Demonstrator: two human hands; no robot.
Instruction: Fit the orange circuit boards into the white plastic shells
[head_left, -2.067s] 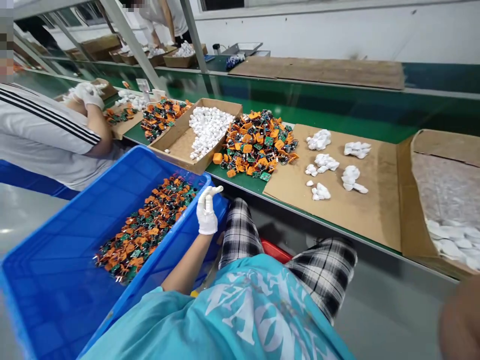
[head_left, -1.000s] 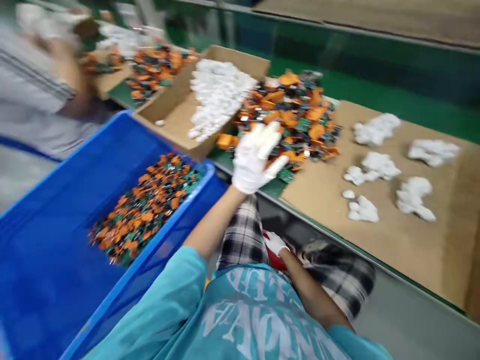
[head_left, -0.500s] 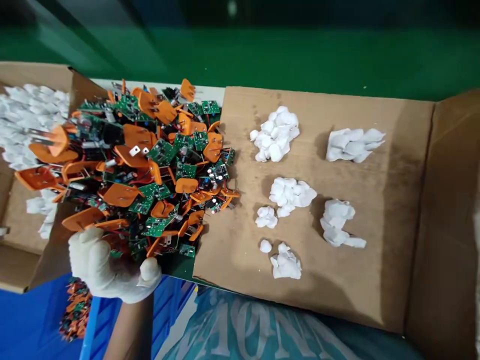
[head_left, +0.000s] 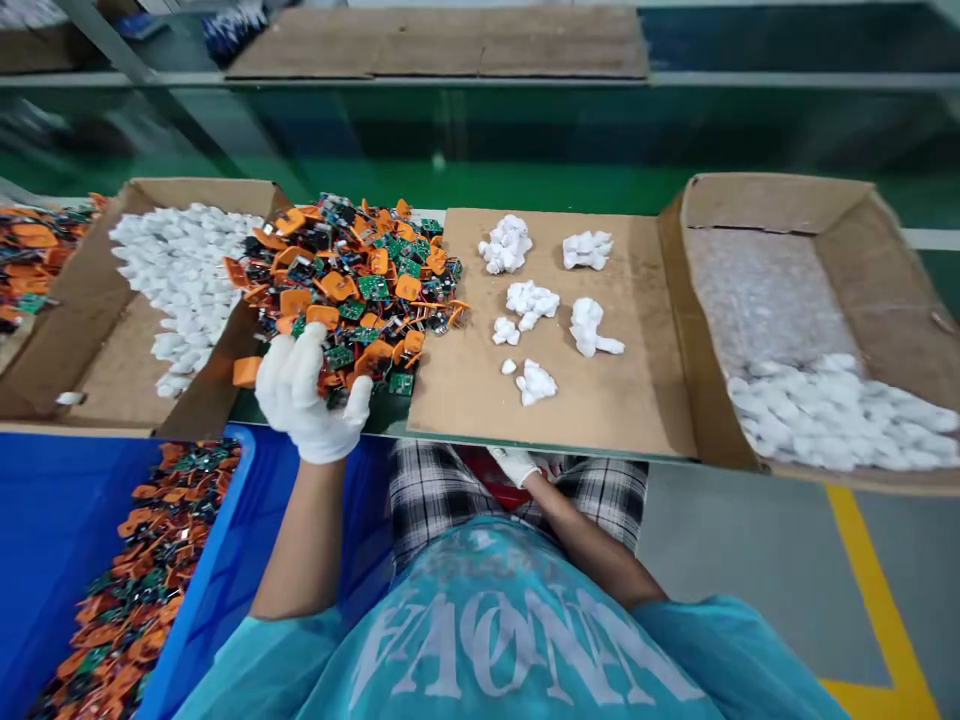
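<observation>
My left hand (head_left: 311, 405), in a white glove, is at the front edge of a heap of small green circuit boards with orange plastic pieces (head_left: 352, 290). Its fingers are stretched and the thumb stands apart; no part shows in its grasp. Low between my knees, my gloved right hand (head_left: 516, 466) is at a red stool seat (head_left: 491, 478); its fingertips are hidden by the bench edge. Several clumps of small white plastic pieces (head_left: 532, 300) lie on a flat cardboard sheet (head_left: 465, 410) right of the heap.
Left of the heap stands a cardboard tray (head_left: 97, 370) of white pieces. A deeper cardboard box (head_left: 679, 330) at the right holds more white parts (head_left: 840, 415). Below left is a blue bin (head_left: 225, 560) with boards. Behind runs a green conveyor (head_left: 570, 185).
My left hand has come from beside the blue bin to the heap's front. My right hand has moved from the far right to the red stool. The view has swung right and my body faces the bench.
</observation>
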